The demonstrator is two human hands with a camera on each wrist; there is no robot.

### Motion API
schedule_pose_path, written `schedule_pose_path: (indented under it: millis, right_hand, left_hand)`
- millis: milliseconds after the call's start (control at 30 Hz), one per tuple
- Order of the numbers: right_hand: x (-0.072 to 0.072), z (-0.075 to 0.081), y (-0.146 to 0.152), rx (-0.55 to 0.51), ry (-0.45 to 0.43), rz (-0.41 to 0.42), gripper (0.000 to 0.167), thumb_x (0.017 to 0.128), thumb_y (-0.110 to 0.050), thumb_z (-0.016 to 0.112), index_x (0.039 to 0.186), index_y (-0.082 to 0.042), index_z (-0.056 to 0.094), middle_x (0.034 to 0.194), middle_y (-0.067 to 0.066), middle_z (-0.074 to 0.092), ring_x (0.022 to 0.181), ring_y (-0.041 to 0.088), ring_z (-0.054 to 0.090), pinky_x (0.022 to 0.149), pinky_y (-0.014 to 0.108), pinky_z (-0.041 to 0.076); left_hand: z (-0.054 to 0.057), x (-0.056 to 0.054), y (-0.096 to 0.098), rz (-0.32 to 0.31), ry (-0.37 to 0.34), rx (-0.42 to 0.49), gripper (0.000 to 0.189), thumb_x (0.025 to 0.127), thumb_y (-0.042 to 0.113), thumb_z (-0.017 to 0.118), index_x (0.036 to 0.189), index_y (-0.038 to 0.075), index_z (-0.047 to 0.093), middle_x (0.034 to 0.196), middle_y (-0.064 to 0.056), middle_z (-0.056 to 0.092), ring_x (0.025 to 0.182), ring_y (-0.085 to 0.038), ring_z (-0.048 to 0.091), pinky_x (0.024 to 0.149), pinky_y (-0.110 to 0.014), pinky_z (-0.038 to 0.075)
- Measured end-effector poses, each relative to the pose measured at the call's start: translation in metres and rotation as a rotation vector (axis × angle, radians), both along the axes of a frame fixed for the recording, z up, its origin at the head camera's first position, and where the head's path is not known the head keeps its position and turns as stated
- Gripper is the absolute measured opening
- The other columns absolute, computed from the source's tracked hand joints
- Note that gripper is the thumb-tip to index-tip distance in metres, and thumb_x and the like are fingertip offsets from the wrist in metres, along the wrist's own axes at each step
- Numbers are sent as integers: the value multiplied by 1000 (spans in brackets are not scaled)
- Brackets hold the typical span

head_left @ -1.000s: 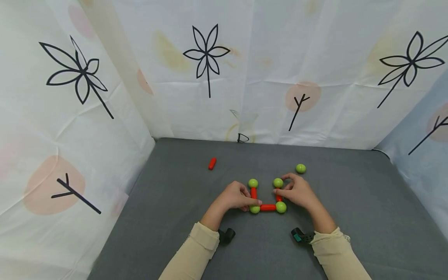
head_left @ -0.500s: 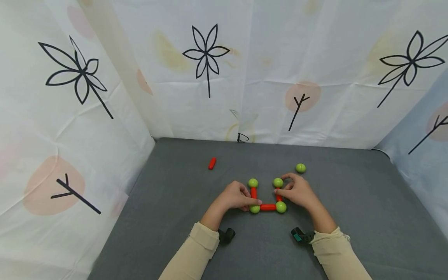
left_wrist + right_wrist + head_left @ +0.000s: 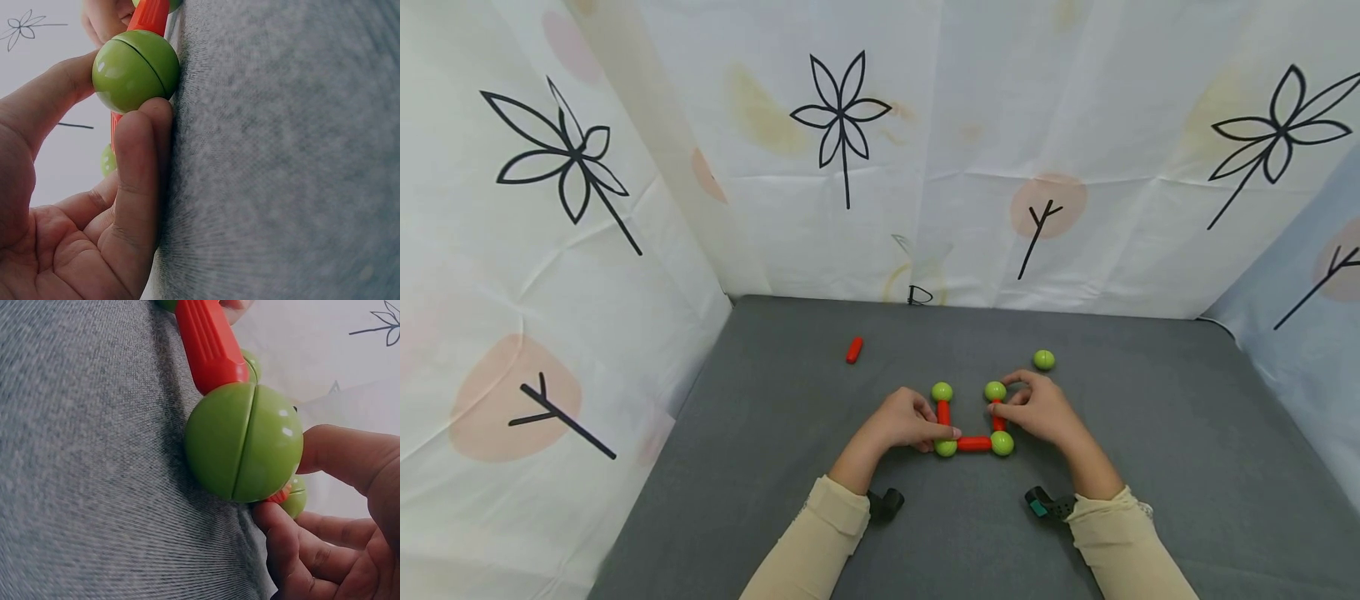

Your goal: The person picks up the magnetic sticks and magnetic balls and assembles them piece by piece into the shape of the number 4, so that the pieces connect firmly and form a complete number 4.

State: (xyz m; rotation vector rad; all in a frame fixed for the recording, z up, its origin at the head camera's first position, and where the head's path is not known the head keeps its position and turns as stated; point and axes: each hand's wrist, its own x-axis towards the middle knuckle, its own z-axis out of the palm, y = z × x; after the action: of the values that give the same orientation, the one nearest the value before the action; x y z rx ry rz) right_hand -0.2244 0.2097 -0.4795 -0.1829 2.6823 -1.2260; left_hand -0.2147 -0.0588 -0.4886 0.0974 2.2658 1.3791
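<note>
Left grip (image 3: pixel 910 418) pinches the seven-o'clock green ball (image 3: pixel 946 449), right grip (image 3: pixel 1037 408) the three-o'clock red rod (image 3: pixel 998 424) of our U-frame (image 3: pixel 974 444). Squaring-up, we judge; next move likely calls for the loose rod (image 3: pixel 854 350), ten o'clock.

Both forearms (image 3: pixel 808 542) extend from the bottom edge, angled inward, sleeves (image 3: pixel 842 508) ending short of bare wrists (image 3: pixel 855 472). Left hand (image 3: pixel 910 419): thumb (image 3: pixel 59 94) and fingertips (image 3: pixel 156 112) opposed, pinch grip. Right hand (image 3: pixel 1041 408): also pinching, index finger (image 3: pixel 1018 377) arched, thumb (image 3: pixel 344 453) pointing inward, remaining fingers bent, palm turned toward the other hand.
</note>
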Motion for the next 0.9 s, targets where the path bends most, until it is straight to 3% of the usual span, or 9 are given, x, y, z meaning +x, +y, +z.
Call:
schedule_pose_path:
  millis: [900]
  right_hand:
    - [-2,-2,2,-13,6,31,53,95,-24,80,134,5,61,77,4,72,63,14,54,60,31,45]
  left_hand:
    - [0,0,1,-11,33,-2,34,81,37,95,80,9,75,68,-8,75,61,-21,73,61,-34,60]
